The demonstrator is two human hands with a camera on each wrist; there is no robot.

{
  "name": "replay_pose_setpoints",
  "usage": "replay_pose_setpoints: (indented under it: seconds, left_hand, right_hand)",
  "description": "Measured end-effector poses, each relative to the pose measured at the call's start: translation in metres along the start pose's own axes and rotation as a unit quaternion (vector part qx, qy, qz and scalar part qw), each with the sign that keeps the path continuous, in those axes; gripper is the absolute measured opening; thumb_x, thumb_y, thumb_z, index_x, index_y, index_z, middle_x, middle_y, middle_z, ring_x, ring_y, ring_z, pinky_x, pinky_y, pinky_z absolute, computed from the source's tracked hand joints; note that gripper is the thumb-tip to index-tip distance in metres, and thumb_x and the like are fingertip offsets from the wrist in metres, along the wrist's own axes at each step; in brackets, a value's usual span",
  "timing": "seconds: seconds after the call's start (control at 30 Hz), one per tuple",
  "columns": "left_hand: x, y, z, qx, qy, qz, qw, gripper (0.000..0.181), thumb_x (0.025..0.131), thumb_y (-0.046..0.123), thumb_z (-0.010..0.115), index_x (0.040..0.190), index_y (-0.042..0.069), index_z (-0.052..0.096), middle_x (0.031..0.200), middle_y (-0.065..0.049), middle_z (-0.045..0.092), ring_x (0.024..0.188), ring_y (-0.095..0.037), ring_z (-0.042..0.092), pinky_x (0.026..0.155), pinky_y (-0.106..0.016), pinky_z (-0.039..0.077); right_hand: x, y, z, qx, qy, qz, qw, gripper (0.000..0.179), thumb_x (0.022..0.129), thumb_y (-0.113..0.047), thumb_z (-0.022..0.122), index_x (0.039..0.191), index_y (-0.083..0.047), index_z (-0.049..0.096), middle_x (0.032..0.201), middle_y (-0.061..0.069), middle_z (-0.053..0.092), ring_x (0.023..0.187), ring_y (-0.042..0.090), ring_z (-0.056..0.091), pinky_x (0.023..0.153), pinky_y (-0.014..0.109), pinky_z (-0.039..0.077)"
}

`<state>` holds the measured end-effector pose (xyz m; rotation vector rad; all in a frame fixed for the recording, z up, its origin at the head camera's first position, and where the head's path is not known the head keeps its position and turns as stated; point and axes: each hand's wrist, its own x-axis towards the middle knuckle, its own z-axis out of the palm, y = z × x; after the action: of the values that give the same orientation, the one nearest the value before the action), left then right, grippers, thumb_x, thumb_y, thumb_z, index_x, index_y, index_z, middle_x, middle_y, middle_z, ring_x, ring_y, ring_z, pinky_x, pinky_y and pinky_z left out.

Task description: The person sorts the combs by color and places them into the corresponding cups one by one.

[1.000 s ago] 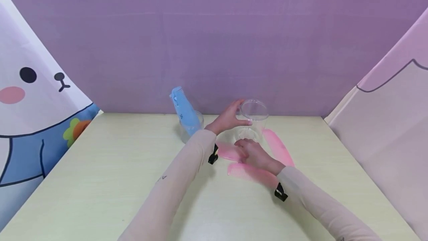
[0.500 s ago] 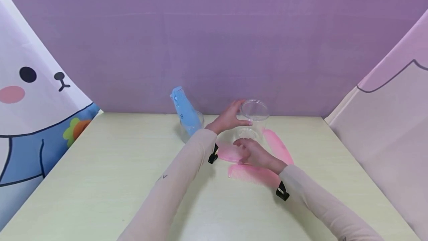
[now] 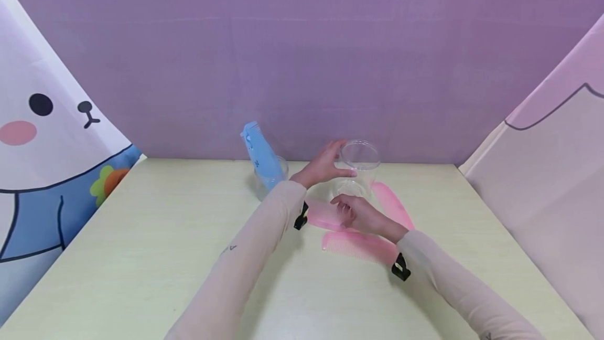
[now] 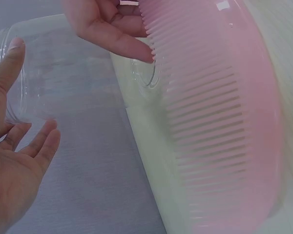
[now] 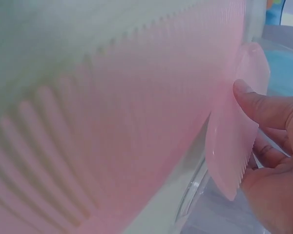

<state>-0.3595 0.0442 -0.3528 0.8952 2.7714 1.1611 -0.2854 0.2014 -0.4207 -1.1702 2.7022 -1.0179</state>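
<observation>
My left hand (image 3: pixel 321 167) grips a clear plastic cup (image 3: pixel 367 176) just below its rim, thumb and fingers on opposite sides. In the left wrist view the cup's wall is see-through, with no content visible. In front of its base, my right hand (image 3: pixel 360 214) pinches a pink comb (image 3: pixel 322 216). The right wrist view puts the thumb on the flat of this held comb (image 5: pixel 229 136), with the other fingers behind its teeth. A second pink comb (image 3: pixel 360 245) lies on the table below my right hand, and a third pink comb (image 3: pixel 391 201) lies right of the cup.
Left of my left hand stands another clear cup (image 3: pixel 284 166). A long blue thing (image 3: pixel 261 153) with dark marks leans out of it; its kind is unclear. A purple backdrop (image 3: pixel 302 67) rises behind the pale table (image 3: pixel 165 251), with printed cloths at both sides.
My right hand and wrist have shifted slightly to the right, and more of the nearest comb shows. My left hand and its cup have not visibly moved.
</observation>
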Motion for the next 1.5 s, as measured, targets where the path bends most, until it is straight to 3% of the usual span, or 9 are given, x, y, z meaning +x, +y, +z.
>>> replay_pose_setpoints:
  seconds: [0.33, 0.6, 0.87, 1.07, 1.5]
  left_hand:
    - [-0.001, 0.000, 0.000, -0.007, -0.004, -0.002, 1.0000, 0.091, 0.073, 0.036, 0.075, 0.144, 0.010, 0.023, 0.142, -0.008, 0.031, 0.118, -0.027, 0.049, 0.096, -0.034, 0.046]
    - [0.000, 0.000, 0.000, -0.014, -0.011, -0.009, 0.9998, 0.089, 0.075, 0.035, 0.074, 0.144, 0.011, 0.023, 0.144, -0.008, 0.028, 0.120, -0.027, 0.048, 0.096, -0.034, 0.046]
    - [0.000, 0.000, 0.000, -0.019, -0.009, -0.002, 0.9998, 0.089, 0.074, 0.033, 0.075, 0.143, 0.009, 0.023, 0.143, -0.010, 0.029, 0.120, -0.030, 0.048, 0.098, -0.033, 0.044]
    - [-0.001, 0.001, 0.000, -0.021, -0.008, -0.002, 0.9998, 0.090, 0.074, 0.032, 0.075, 0.143, 0.009, 0.023, 0.144, -0.010, 0.028, 0.119, -0.030, 0.048, 0.097, -0.032, 0.045]
    - [-0.001, 0.001, -0.001, -0.021, -0.009, 0.004, 0.9997, 0.090, 0.074, 0.032, 0.075, 0.143, 0.008, 0.023, 0.144, -0.010, 0.028, 0.118, -0.029, 0.049, 0.097, -0.033, 0.045]
  right_hand:
    - [0.001, 0.005, -0.004, 0.033, -0.007, 0.019, 0.9992, 0.044, 0.068, 0.009, 0.072, 0.109, 0.003, 0.057, 0.086, 0.013, 0.060, 0.076, 0.017, 0.056, 0.061, 0.021, 0.050]
    - [-0.002, 0.005, -0.010, 0.109, 0.000, 0.054, 0.9925, 0.033, 0.073, 0.010, 0.065, 0.106, 0.005, 0.060, 0.092, 0.019, 0.063, 0.084, 0.023, 0.059, 0.071, 0.026, 0.051]
    - [-0.005, 0.007, -0.010, 0.171, 0.035, 0.137, 0.9750, 0.028, 0.077, 0.007, 0.064, 0.104, 0.003, 0.063, 0.099, 0.016, 0.066, 0.089, 0.020, 0.062, 0.075, 0.022, 0.052]
    - [-0.008, 0.006, -0.011, 0.214, 0.058, 0.164, 0.9613, 0.024, 0.079, 0.005, 0.063, 0.103, 0.005, 0.061, 0.095, 0.019, 0.066, 0.085, 0.018, 0.063, 0.071, 0.023, 0.054]
    - [-0.019, -0.002, -0.024, 0.211, 0.097, 0.163, 0.9589, 0.025, 0.079, -0.003, 0.068, 0.101, 0.008, 0.061, 0.096, 0.024, 0.063, 0.078, 0.010, 0.063, 0.069, 0.022, 0.054]
